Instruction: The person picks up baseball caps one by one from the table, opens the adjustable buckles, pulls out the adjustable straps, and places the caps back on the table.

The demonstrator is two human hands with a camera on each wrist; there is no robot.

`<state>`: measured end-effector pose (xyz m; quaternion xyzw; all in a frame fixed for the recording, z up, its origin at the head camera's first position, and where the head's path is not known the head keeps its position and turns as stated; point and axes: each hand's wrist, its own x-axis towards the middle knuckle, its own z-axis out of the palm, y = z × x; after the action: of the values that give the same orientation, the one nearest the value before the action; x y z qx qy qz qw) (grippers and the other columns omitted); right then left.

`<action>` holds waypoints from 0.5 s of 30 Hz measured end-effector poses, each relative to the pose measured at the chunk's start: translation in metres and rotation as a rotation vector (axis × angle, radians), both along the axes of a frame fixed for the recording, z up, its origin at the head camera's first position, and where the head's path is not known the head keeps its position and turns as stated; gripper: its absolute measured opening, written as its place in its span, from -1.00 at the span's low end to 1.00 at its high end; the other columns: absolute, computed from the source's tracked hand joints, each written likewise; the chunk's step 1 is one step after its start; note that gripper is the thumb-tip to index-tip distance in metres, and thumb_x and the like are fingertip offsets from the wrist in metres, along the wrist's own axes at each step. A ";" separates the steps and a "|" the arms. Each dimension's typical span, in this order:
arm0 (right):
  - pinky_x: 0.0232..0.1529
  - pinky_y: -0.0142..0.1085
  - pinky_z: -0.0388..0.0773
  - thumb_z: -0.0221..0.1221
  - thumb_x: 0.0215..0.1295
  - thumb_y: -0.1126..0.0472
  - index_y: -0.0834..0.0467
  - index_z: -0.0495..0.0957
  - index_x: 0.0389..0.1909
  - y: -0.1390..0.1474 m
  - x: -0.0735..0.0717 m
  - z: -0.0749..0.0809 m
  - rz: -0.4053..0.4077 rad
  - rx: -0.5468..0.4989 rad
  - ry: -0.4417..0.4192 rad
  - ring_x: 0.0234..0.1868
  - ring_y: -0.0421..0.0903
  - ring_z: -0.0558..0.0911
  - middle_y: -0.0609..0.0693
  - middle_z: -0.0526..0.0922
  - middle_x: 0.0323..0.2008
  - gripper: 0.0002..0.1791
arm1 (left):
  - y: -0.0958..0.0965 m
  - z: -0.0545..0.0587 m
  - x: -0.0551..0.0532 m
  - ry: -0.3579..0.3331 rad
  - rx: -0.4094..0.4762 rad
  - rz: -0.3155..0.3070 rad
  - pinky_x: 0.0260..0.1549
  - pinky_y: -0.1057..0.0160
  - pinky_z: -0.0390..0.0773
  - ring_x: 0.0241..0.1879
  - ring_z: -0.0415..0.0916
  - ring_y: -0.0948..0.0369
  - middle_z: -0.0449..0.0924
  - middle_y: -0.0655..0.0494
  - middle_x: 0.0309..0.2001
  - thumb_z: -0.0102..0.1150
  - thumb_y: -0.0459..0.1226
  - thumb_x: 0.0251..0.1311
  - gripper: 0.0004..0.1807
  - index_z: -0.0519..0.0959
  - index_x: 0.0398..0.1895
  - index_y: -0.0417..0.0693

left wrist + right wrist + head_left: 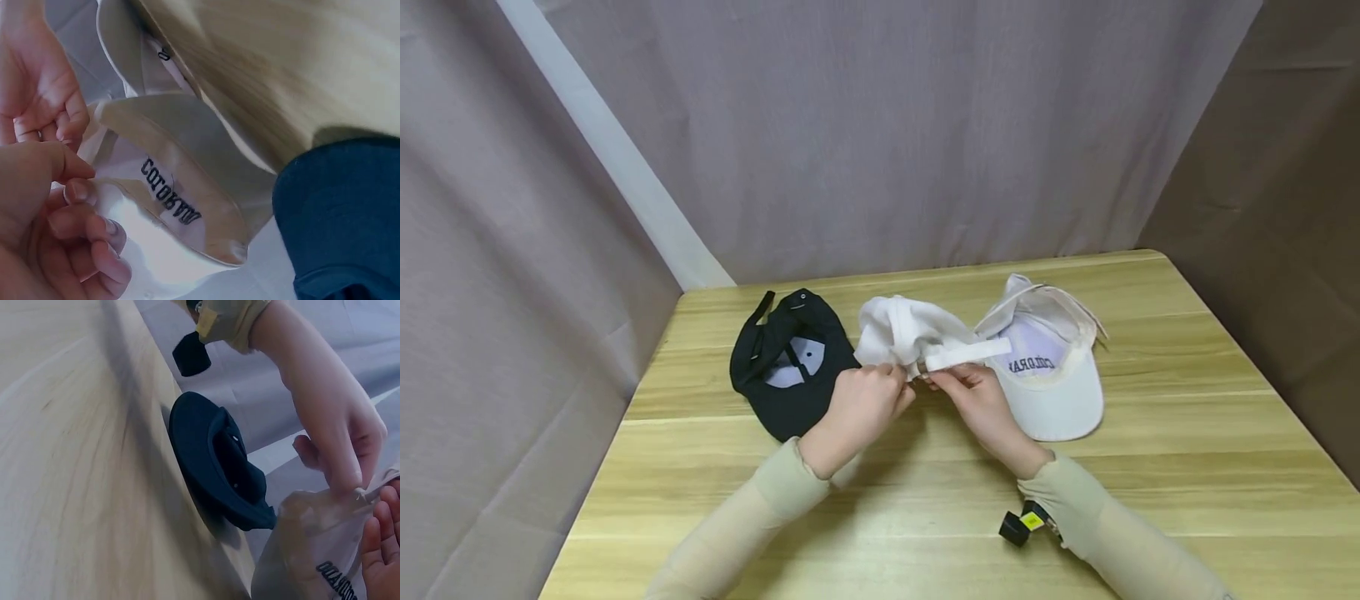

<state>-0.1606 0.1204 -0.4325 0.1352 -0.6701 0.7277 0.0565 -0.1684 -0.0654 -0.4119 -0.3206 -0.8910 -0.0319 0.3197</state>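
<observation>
A white cap (917,329) is held up over the middle of the table between both hands. My left hand (865,404) grips its back edge with curled fingers. With thumb and fingers, my right hand (985,408) pinches the cap's back near the strap (967,354), whose free end sticks out to the right. Dark lettering shows inside the held cap (178,140) in the left wrist view. A black cap (801,417) lies upside down beside the left hand. Another white cap (1056,412), its inside showing, lies just beyond the right hand.
The wooden table (700,500) has its far edge by a grey curtain (887,142). Darker cloth (1285,167) hangs at the right. A small black block (1015,529) is strapped near the right wrist, and another black block (192,354) near the left.
</observation>
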 end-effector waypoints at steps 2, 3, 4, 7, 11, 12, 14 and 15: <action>-0.08 -0.30 0.62 0.14 0.40 0.44 0.60 0.57 -0.09 0.001 -0.001 0.000 0.009 0.013 0.016 -0.23 -0.22 0.68 -0.21 0.74 -0.28 -0.76 | -0.001 -0.002 0.000 -0.021 0.013 -0.009 -0.78 0.22 0.40 -0.72 0.44 0.21 0.40 0.20 -0.70 0.31 -0.23 0.08 -0.72 0.44 -0.68 0.04; -0.09 -0.30 0.62 0.13 0.41 0.44 0.60 0.56 -0.08 0.002 -0.002 0.000 0.013 0.014 0.022 -0.23 -0.22 0.68 -0.21 0.74 -0.27 -0.76 | -0.002 -0.002 0.000 -0.028 0.021 -0.015 -0.78 0.21 0.40 -0.72 0.44 0.21 0.40 0.20 -0.70 0.29 -0.24 0.08 -0.72 0.43 -0.68 0.04; -0.09 -0.30 0.62 0.12 0.42 0.44 0.61 0.55 -0.08 0.002 -0.003 0.000 0.018 0.011 0.024 -0.23 -0.22 0.67 -0.21 0.74 -0.26 -0.75 | -0.002 -0.002 0.000 -0.036 0.027 -0.019 -0.77 0.21 0.40 -0.72 0.45 0.21 0.40 0.20 -0.70 0.28 -0.24 0.09 -0.73 0.42 -0.68 0.04; -0.10 -0.30 0.61 0.10 0.43 0.43 0.60 0.54 -0.04 0.003 -0.004 -0.001 0.032 -0.012 0.020 -0.23 -0.22 0.66 -0.20 0.73 -0.24 -0.74 | -0.003 -0.003 -0.001 -0.062 0.038 -0.029 -0.77 0.19 0.40 -0.71 0.45 0.19 0.40 0.20 -0.69 0.25 -0.25 0.11 -0.74 0.42 -0.66 0.02; -0.10 -0.30 0.61 0.11 0.43 0.42 0.58 0.55 -0.03 0.003 -0.003 -0.002 0.039 -0.016 0.006 -0.23 -0.20 0.66 -0.19 0.73 -0.26 -0.73 | -0.004 -0.004 0.000 -0.076 0.046 -0.034 -0.77 0.20 0.40 -0.71 0.43 0.20 0.39 0.21 -0.69 0.23 -0.25 0.13 -0.74 0.42 -0.66 0.02; -0.10 -0.30 0.61 0.11 0.43 0.42 0.58 0.55 -0.04 0.003 -0.003 -0.002 0.037 -0.014 0.002 -0.23 -0.20 0.66 -0.19 0.73 -0.26 -0.74 | -0.004 -0.003 0.000 -0.073 0.049 -0.036 -0.76 0.21 0.40 -0.70 0.44 0.21 0.40 0.21 -0.69 0.23 -0.24 0.14 -0.74 0.43 -0.65 0.03; -0.10 -0.31 0.61 0.10 0.44 0.42 0.59 0.55 -0.05 0.004 -0.002 -0.004 0.038 -0.011 -0.003 -0.24 -0.20 0.66 -0.19 0.73 -0.27 -0.74 | -0.004 -0.003 0.002 -0.070 0.053 -0.040 -0.75 0.22 0.41 -0.68 0.45 0.22 0.43 0.22 -0.65 0.26 -0.22 0.18 -0.75 0.45 -0.61 0.03; -0.10 -0.32 0.61 0.10 0.44 0.42 0.59 0.55 -0.06 0.004 -0.002 -0.005 0.039 -0.007 -0.005 -0.24 -0.20 0.66 -0.20 0.73 -0.28 -0.74 | -0.003 -0.003 0.002 -0.066 0.056 -0.045 -0.74 0.23 0.42 -0.67 0.47 0.22 0.46 0.22 -0.63 0.28 -0.19 0.20 -0.75 0.47 -0.59 0.04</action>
<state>-0.1626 0.1245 -0.4378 0.1462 -0.6649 0.7313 0.0412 -0.1660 -0.0686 -0.4146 -0.3302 -0.8925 -0.0743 0.2982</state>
